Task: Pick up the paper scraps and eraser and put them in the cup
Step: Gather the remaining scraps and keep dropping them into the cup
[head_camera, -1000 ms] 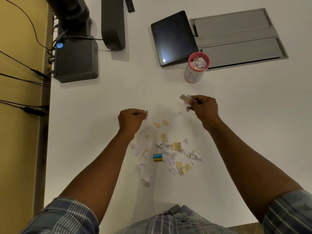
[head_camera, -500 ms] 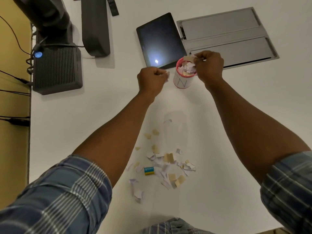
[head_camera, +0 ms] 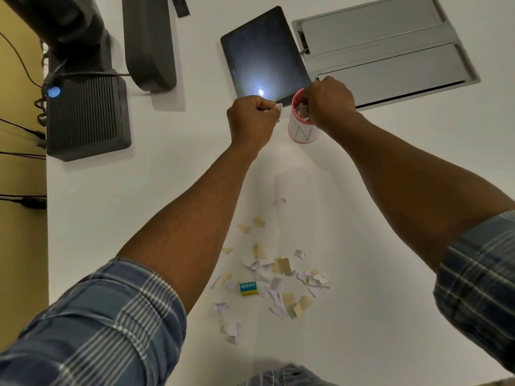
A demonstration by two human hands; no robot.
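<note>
A white table [head_camera: 111, 218] fills most of the view. Its surface is smooth and gives a soft shine. At 9 o'clock, past the table's left edge, there is a yellow wall [head_camera: 19, 246] with several black cables [head_camera: 16, 126] running along it. At 10 o'clock a dark ribbed box [head_camera: 86, 118] stands on the table, with a small blue light [head_camera: 53, 92] at its corner. Near 11 o'clock stands a dark grey stand [head_camera: 149, 43]. At 12 o'clock lies a black tablet [head_camera: 262, 51]; a bright lamp is reflected in its dark screen. At 1 o'clock a grey hatch [head_camera: 376, 51] with two flaps is set into the table.
</note>
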